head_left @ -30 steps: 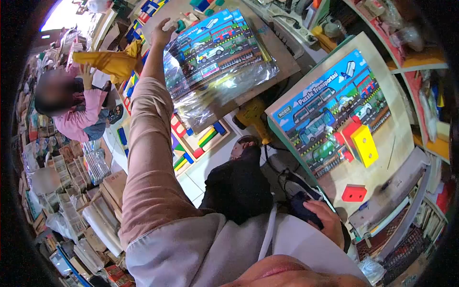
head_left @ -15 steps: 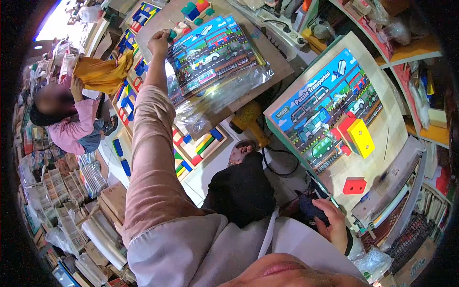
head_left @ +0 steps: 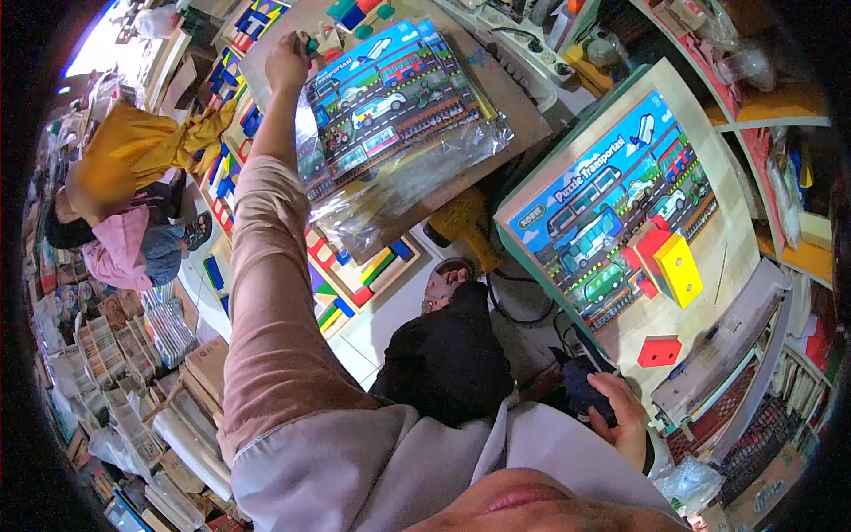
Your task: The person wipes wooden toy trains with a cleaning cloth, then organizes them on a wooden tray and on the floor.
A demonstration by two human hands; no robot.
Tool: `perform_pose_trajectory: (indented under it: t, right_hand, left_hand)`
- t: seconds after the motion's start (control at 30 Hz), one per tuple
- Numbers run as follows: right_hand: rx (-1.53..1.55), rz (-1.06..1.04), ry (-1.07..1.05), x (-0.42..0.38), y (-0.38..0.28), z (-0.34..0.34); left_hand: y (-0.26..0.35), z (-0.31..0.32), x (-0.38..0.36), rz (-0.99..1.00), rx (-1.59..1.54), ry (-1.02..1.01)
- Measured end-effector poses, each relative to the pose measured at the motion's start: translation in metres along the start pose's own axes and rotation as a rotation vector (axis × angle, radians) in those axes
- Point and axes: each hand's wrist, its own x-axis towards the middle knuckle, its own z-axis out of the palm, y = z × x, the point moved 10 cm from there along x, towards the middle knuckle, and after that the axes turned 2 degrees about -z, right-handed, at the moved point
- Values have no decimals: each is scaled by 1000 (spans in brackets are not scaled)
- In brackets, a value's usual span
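My left hand [head_left: 288, 64] reaches far forward to the upper-left corner of a worktable, its fingers closed around a small dark green piece [head_left: 311, 43]. Beside it on that table lies a stack of printed transport puzzles [head_left: 390, 106] in clear plastic. Several toy pieces, among them a teal block [head_left: 346, 12], sit past the stack. My right hand [head_left: 620, 417] is low at the right, fingers curved and apart, close to a dark blue object [head_left: 581, 387] whose kind I cannot make out. Nothing shows in its grasp.
A tilted board [head_left: 736, 222] at the right carries another transport puzzle [head_left: 612, 199], a red-and-yellow block toy [head_left: 669, 262] and a red block [head_left: 659, 351]. A yellow power tool [head_left: 465, 226] and trays of coloured blocks [head_left: 372, 275] lie below. A person [head_left: 120, 239] sits left with yellow cloth [head_left: 133, 146].
My left hand has moved slightly farther forward with the green piece. The seated person has leaned over and the yellow cloth has shifted. My right hand stays near the dark blue object.
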Motion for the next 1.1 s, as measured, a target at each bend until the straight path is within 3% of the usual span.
perform_pose_trajectory:
  t: [0.03, 0.1, 0.13, 0.17, 0.23, 0.3, 0.37, 0.5, 0.57, 0.6, 0.63, 0.7, 0.77, 0.83, 0.87, 0.9, 0.97, 1.0, 1.1]
  right_hand:
    - [4, -4, -12, 2, -2, 0]
    - [12, -8, -25, 4, -4, 2]
    - [-17, -19, 0, 4, -5, 2]
    - [-46, -30, 27, 4, -6, 1]
    - [-51, -27, 36, 5, -4, 2]
    - [-57, -26, 44, 6, -4, 1]
    - [-23, -17, 29, 8, -7, 0]
    - [-13, -6, 39, 6, -5, -1]
    - [-77, -24, 49, 8, -12, -4]
    - [-79, -22, 50, 7, -11, -3]
    - [-61, -11, 51, 6, -7, -2]
    - [-47, -4, 53, 8, -7, 0]
    - [-65, -19, 39, 12, -13, 2]
    - [-87, -42, 32, 16, -16, 4]
    - [-103, -64, 22, 18, -17, 6]
    - [-106, -63, 25, 20, -17, 6]
    - [-145, -112, 15, 24, -21, 8]
    - [-153, -106, 21, 26, -22, 7]
    - [-139, -80, 21, 30, -22, 10]
  left_hand:
    - [4, -4, 5, -2, 1, -5]
    - [35, -10, 13, 222, 141, -25]
    - [49, -20, 13, 308, 133, 101]
    - [57, -26, 17, 311, 133, 99]
    - [56, -8, 30, 149, 338, -246]
    - [66, -11, 35, 195, 357, -243]
    - [82, -15, 40, 422, 327, -60]
    - [51, 6, 33, 366, 87, -65]
    - [11, 13, 24, -31, -138, -177]
    - [-16, 34, 24, -30, -326, -194]
    - [-14, 31, 20, -32, -327, -193]
    - [-6, -3, 9, 52, -228, 88]
    - [24, -23, 10, 104, -137, 117]
    - [54, -21, 10, 100, 5, 1]
    - [68, -18, 17, 340, -161, 96]
    - [58, -4, 21, 339, -166, 97]
    - [68, 16, 16, 46, 56, -243]
    - [72, 12, 17, 100, 121, -125]
    - [68, 29, 19, 30, 113, -251]
